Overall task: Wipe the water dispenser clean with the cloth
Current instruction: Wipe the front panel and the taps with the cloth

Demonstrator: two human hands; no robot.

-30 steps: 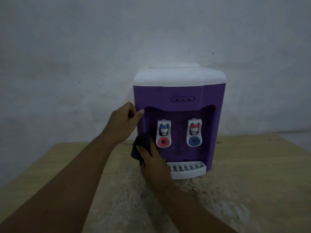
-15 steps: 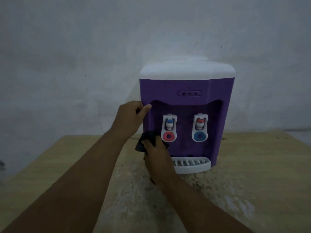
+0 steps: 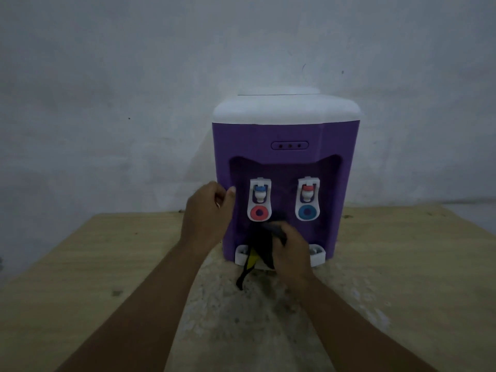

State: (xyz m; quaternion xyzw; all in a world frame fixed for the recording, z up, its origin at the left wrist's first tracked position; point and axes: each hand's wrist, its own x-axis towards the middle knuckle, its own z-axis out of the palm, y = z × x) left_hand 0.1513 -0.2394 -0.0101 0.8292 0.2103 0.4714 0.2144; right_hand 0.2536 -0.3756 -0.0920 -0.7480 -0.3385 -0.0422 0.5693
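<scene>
Right grip (image 3: 291, 251) on cloth (image 3: 261, 241), left grip (image 3: 208, 210) on dispenser (image 3: 284, 130); drip tray (image 3: 318, 255) mostly hidden.

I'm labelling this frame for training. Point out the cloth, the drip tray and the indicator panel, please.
cloth (image 3: 264, 241): head view, dark bunched middle.
drip tray (image 3: 241, 254): head view, white left end.
indicator panel (image 3: 290, 145): head view, middle light on the water dispenser (image 3: 284, 127) front.

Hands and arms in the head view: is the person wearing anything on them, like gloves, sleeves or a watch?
Nothing shows on them. The left hand and right hand are bare, with no gloves, rings or watch; both forearms are bare to the picture's lower edge, without sleeves. Dim light could hide small marks.
</scene>
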